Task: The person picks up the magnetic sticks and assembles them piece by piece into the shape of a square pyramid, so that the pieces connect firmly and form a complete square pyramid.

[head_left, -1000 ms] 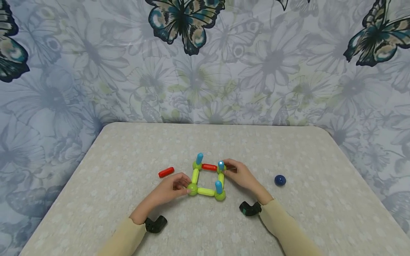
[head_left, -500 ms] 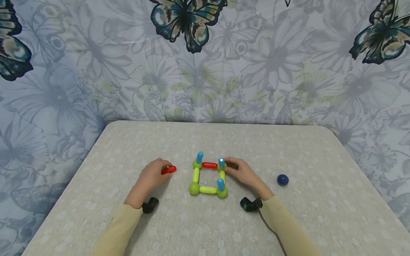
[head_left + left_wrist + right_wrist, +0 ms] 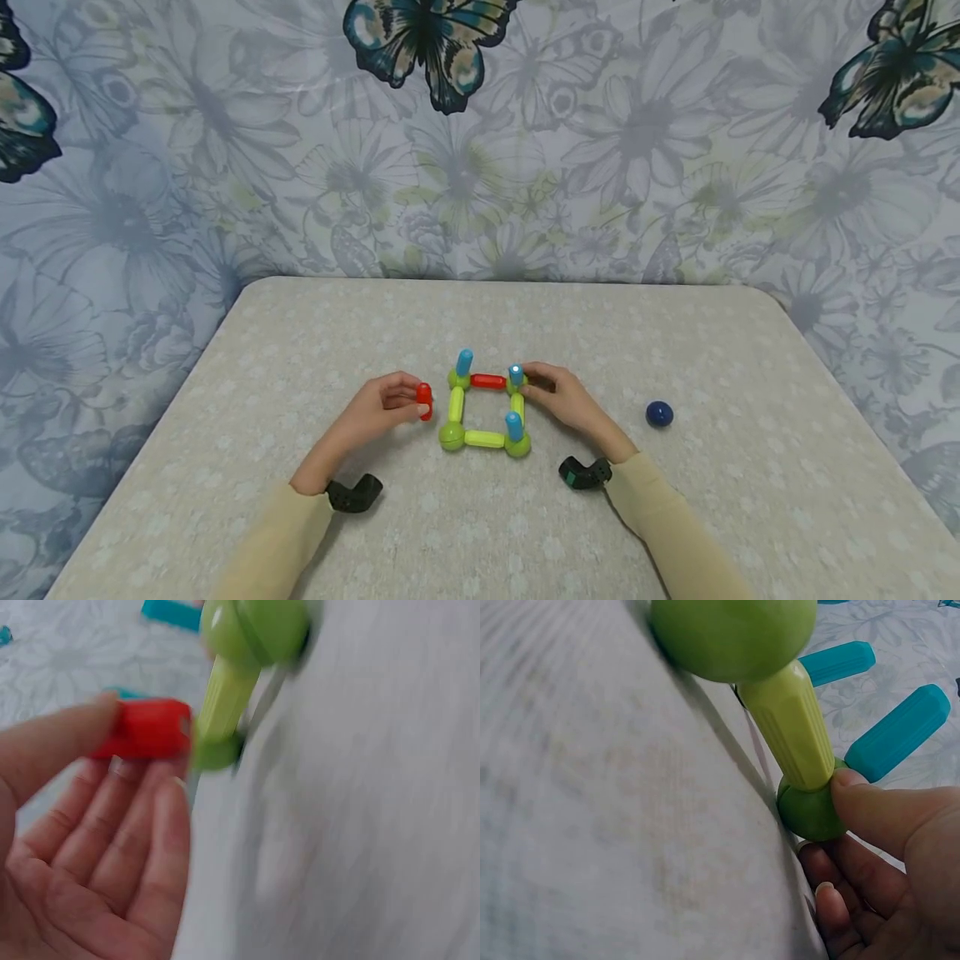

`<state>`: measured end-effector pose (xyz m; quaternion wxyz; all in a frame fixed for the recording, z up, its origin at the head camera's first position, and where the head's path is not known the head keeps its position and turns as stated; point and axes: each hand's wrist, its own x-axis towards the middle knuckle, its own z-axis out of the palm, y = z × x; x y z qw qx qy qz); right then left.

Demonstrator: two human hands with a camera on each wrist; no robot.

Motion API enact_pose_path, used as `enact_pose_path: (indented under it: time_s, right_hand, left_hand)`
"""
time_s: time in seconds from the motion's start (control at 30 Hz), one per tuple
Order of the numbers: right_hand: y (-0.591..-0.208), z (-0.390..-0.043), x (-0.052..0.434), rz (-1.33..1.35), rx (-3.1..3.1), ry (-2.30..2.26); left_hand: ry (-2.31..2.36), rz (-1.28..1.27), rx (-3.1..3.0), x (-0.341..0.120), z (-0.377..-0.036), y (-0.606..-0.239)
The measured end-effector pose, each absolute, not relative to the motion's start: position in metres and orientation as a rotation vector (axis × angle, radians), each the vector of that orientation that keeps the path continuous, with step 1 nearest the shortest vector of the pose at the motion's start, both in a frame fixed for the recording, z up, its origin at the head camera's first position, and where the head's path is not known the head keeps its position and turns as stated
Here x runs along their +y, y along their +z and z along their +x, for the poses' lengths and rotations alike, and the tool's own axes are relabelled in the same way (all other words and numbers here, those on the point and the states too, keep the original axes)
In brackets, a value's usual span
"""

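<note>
A square frame (image 3: pixel 483 408) of green balls joined by yellow-green rods and one red rod lies mid-table, with blue rods standing upright on three corners. My left hand (image 3: pixel 416 402) pinches a loose red rod (image 3: pixel 424 401) between thumb and fingers just left of the frame; the left wrist view shows the red rod (image 3: pixel 146 729) beside a green ball (image 3: pixel 251 630). My right hand (image 3: pixel 536 385) holds the frame's far right corner. In the right wrist view its thumb lies on that green ball (image 3: pixel 810 814), with the fingers curled below.
A dark blue ball (image 3: pixel 659 413) lies alone to the right of the frame. The beige table (image 3: pixel 675 333) ends at a floral butterfly cloth behind. Black wrist cameras (image 3: pixel 352 493) (image 3: pixel 585 475) sit near the table surface by my sleeves.
My left hand left the frame's near left ball, reached left to the red rod on the table, picked it up and brought it back beside the frame. The right hand stayed.
</note>
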<state>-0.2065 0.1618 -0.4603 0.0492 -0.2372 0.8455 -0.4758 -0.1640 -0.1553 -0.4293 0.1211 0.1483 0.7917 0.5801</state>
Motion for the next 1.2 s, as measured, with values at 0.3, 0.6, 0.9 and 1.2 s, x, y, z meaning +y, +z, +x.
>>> enact_pose_path:
  time_s: [0.3,0.6,0.9,1.2]
  right_hand:
    - [-0.459,-0.207,0.162,-0.728,2.599,-1.435]
    - [-0.455,-0.206,0.163,-0.740,2.600,-1.436]
    - [-0.432,-0.173,0.182,-0.820,2.388,-1.457]
    - [-0.440,-0.153,0.159,-0.987,2.337,-1.528]
  left_hand:
    - [1.801,0.654,2.115,-0.123,-0.155,-0.429]
    - [1.726,0.672,2.177,-0.119,-0.152,-0.433]
    - [1.658,0.753,2.175,-0.120,-0.151,-0.435]
    - [1.665,0.752,2.202,-0.120,-0.151,-0.436]
